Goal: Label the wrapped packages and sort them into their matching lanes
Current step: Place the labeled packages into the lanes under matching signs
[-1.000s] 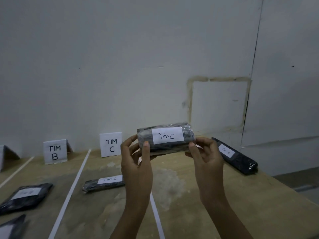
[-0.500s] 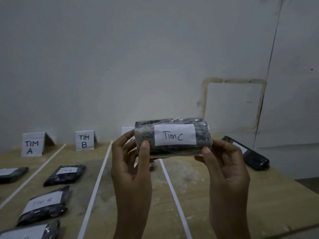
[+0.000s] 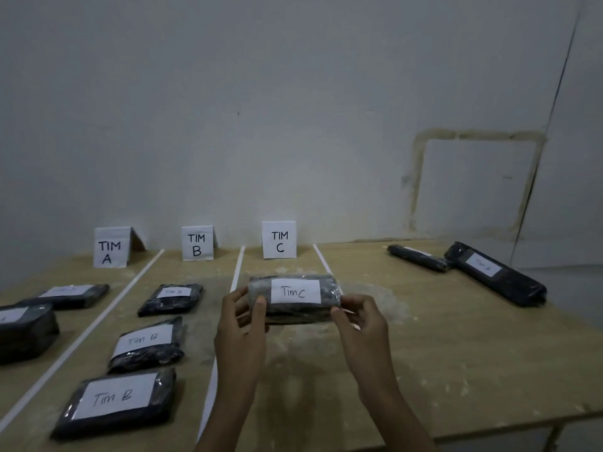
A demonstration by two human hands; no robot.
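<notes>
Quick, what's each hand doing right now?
Left hand: grips the left end of the Tim C package.
Right hand: grips its right end.

wall (image 3: 293,109): plain grey-white | patch outline (image 3: 473,134): tan rectangle on wall, right | table (image 3: 456,353): pale wood, dusty

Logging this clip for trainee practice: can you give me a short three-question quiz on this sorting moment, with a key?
1. True or false: the left hand and the right hand both hold the wrapped package by its ends.
2. How many lane packages lie in front of the TIM B sign? A two, B three, C five.
3. Fill in: the held package's label reads ____.
Key: 1 true; 2 B; 3 Tim C.
</notes>
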